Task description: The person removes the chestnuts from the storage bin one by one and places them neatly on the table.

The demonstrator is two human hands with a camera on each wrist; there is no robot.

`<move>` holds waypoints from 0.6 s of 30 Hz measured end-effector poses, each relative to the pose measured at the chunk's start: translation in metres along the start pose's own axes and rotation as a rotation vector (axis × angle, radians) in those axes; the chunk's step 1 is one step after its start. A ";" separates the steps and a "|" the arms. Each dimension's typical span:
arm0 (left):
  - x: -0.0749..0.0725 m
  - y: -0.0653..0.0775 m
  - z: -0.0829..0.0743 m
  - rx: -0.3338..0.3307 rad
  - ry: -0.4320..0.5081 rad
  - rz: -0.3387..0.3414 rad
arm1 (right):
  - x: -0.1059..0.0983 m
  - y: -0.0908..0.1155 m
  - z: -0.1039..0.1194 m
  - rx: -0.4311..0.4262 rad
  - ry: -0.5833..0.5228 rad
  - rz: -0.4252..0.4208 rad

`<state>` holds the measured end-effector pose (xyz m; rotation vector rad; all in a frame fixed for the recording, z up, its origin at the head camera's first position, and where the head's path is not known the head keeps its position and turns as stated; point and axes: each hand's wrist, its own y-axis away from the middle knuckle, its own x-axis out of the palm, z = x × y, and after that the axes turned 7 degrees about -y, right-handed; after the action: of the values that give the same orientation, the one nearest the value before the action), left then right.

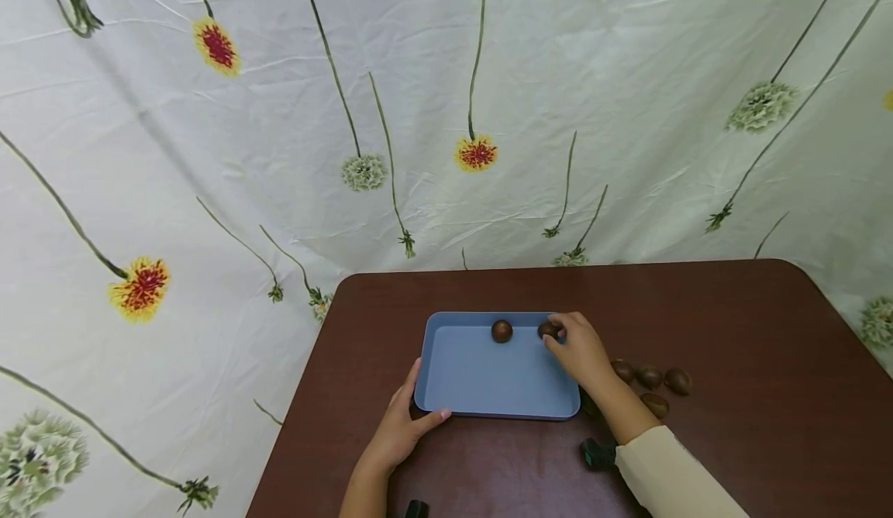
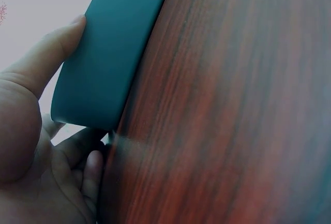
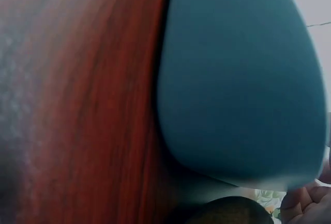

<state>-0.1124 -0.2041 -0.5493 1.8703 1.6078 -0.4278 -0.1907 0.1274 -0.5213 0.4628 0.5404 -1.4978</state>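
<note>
A shallow blue tray lies on the table. My left hand grips its near left corner, thumb at the front rim and fingers along the left side; the left wrist view shows that thumb against the tray wall. Over the far right corner, my right hand pinches a brown chestnut between thumb and fingers. Another chestnut sits inside by the back wall. In the right wrist view the tray wall hides most of the right hand.
Several loose chestnuts lie on the dark red-brown table right of the tray, some partly behind the right forearm. A white flowered cloth hangs behind the table's far edge.
</note>
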 end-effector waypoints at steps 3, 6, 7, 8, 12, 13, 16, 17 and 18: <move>0.000 0.000 0.000 0.003 -0.001 -0.002 | 0.003 -0.004 -0.001 -0.014 0.047 -0.009; 0.000 -0.001 0.001 0.005 -0.003 0.000 | 0.005 -0.006 -0.002 -0.038 0.103 -0.016; 0.000 -0.001 0.001 0.004 -0.004 0.001 | 0.006 -0.006 -0.002 -0.042 0.121 -0.017; 0.000 -0.001 0.001 0.003 -0.004 0.001 | 0.006 -0.007 -0.003 -0.049 0.141 -0.018; 0.000 0.000 0.001 -0.007 -0.008 0.006 | 0.009 -0.009 -0.002 -0.074 0.199 -0.020; 0.000 0.000 0.001 -0.009 -0.008 0.005 | 0.009 -0.009 -0.002 -0.078 0.210 -0.020; 0.000 0.000 0.001 -0.010 -0.007 0.007 | 0.010 -0.009 -0.003 -0.087 0.231 -0.022; 0.000 0.000 0.000 -0.009 -0.005 0.008 | 0.010 -0.008 -0.003 -0.087 0.235 -0.021; 0.000 0.000 0.000 -0.009 -0.003 0.009 | 0.010 -0.008 -0.003 -0.087 0.236 -0.019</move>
<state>-0.1127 -0.2046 -0.5494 1.8688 1.5965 -0.4189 -0.1989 0.1213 -0.5293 0.5719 0.7938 -1.4400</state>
